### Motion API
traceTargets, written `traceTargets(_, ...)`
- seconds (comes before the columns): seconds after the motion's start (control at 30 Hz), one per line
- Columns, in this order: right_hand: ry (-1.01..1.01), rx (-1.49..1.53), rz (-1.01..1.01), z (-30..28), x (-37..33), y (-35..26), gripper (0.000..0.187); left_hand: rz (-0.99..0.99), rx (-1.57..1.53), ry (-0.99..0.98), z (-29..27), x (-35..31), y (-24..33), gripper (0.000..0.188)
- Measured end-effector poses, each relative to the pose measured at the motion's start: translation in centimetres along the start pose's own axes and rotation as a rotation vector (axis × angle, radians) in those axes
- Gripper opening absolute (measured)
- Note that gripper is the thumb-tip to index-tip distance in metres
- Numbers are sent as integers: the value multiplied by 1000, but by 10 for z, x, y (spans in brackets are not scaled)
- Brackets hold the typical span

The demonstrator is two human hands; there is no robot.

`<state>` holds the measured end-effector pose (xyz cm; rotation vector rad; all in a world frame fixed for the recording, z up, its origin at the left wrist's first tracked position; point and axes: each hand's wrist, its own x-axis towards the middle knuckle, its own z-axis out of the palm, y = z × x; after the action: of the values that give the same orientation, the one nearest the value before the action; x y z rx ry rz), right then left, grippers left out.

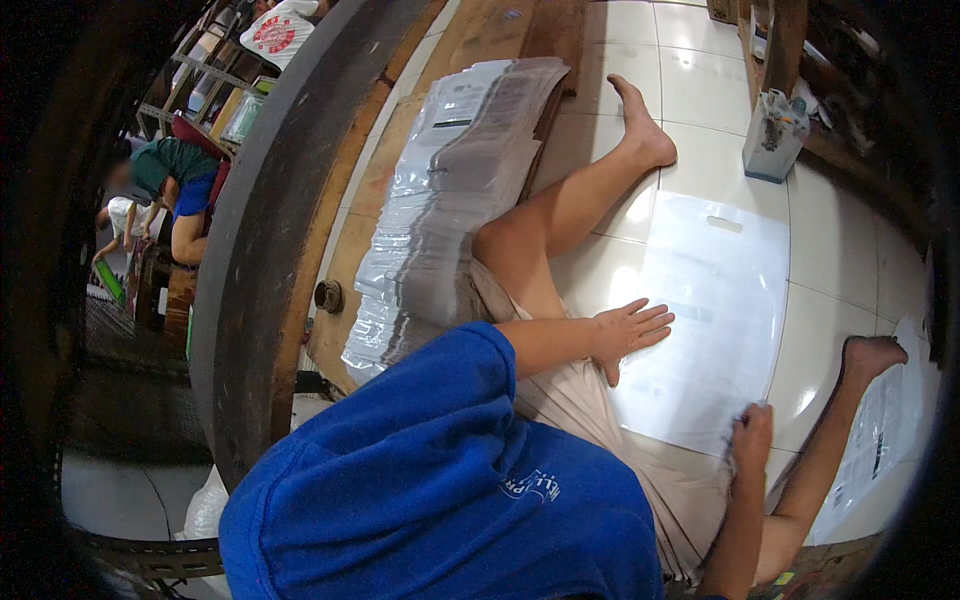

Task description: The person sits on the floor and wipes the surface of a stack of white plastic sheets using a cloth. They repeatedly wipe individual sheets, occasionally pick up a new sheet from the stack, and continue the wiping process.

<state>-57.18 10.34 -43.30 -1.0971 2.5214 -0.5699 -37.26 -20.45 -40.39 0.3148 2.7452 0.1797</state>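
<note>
A flat white plastic bag (710, 300) with an oval handle hole lies on the tiled floor between my outstretched legs. My left hand (630, 335) rests on its left side, fingers spread and palm down. At the bag's near right corner my right hand (752, 437) is closed in a fist. Something small and pale shows at its fingers, too small to name. To my left a tall stack of clear and white plastic bags (440, 190) leans in overlapping layers on wooden boards.
More printed plastic (868, 440) lies beneath my right foot. A grey square container (775, 137) with things in it stands at the far right by wooden beams. A dark curved beam (285, 200) runs along the left. Beyond it, a person in green (175, 165) bends over near another person.
</note>
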Motion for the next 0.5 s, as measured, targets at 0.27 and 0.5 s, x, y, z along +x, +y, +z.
traceTargets(0.27,120,170,16,-20,14,4,17,-20,13,11,7,-1,1,130)
traceTargets(0.5,139,209,117,-6,3,-57,17,9,19,-81,-18,-10,-3,113)
